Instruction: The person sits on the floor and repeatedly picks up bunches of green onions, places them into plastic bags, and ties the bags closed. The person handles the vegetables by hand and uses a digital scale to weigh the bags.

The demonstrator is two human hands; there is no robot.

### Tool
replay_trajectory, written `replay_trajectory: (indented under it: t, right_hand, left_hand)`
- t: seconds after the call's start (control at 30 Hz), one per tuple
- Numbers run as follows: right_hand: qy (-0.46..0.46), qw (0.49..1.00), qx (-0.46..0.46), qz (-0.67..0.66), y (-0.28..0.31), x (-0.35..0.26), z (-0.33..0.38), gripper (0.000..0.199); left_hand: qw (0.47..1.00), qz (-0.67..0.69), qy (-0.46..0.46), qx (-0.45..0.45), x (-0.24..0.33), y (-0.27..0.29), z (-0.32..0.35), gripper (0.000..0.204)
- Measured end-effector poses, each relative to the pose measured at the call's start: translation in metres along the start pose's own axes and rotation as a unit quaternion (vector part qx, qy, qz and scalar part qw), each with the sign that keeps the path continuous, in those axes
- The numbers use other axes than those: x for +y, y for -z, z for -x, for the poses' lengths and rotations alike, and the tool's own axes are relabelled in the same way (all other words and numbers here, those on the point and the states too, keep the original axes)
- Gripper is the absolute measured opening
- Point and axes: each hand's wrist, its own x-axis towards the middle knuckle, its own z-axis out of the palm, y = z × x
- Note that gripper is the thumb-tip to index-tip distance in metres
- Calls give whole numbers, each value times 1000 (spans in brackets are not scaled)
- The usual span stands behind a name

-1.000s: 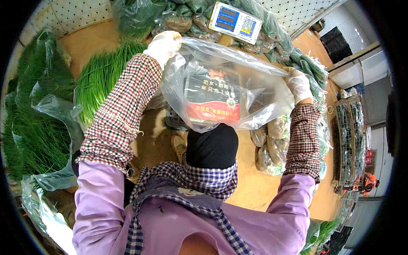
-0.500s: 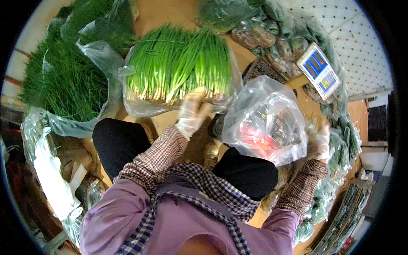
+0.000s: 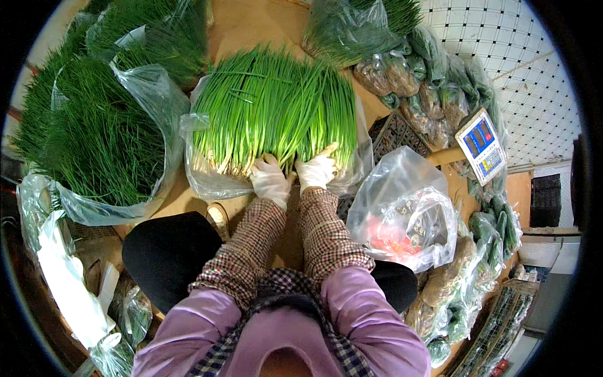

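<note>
A wide pile of green chives (image 3: 276,107) lies in front of me on a clear plastic sheet (image 3: 217,182), pale root ends toward me. My left hand (image 3: 270,181), in a thin white glove, is closed on the stem ends at the middle of the near edge. Just beside it, my right hand (image 3: 316,171), gloved too, grips the root ends right of the middle. Its fingers are partly sunk among the stems. A clear plastic bag (image 3: 402,207) with something red and dark print in it stands to the right of my right forearm.
At the left, a large open plastic bag (image 3: 154,94) holds more fine green stalks (image 3: 103,144). A scale display (image 3: 482,144) stands at the right, near a dark crate (image 3: 399,135). Bagged vegetables (image 3: 433,103) line the right side. White plastic (image 3: 72,276) hangs lower left.
My right hand has come from beside the clear bag at the right to the chives. My left hand has stayed at the root ends and now works close to it.
</note>
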Motion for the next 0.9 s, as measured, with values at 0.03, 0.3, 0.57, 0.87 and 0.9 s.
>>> replay_trajectory:
  t: [0.03, 0.3, 0.57, 0.87, 0.9]
  right_hand:
    - [-9, 1000, 19, -13, -3, 1, 0, 114]
    - [138, 902, -121, -390, 24, 62, -47, 58]
    - [13, 459, -377, -805, 37, 80, 67, 33]
    - [132, 699, -291, -640, 48, 77, 114, 31]
    - [149, 719, -259, -627, 48, 72, 122, 34]
  left_hand:
    - [1000, 12, 11, 5, 3, -10, -1, 46]
    - [849, 440, 130, -263, -28, 67, -36, 30]
    - [525, 791, 141, -279, -63, 72, 18, 50]
    - [851, 507, -114, -70, -52, 79, 46, 54]
    - [913, 365, -178, -17, -51, 76, 55, 60]
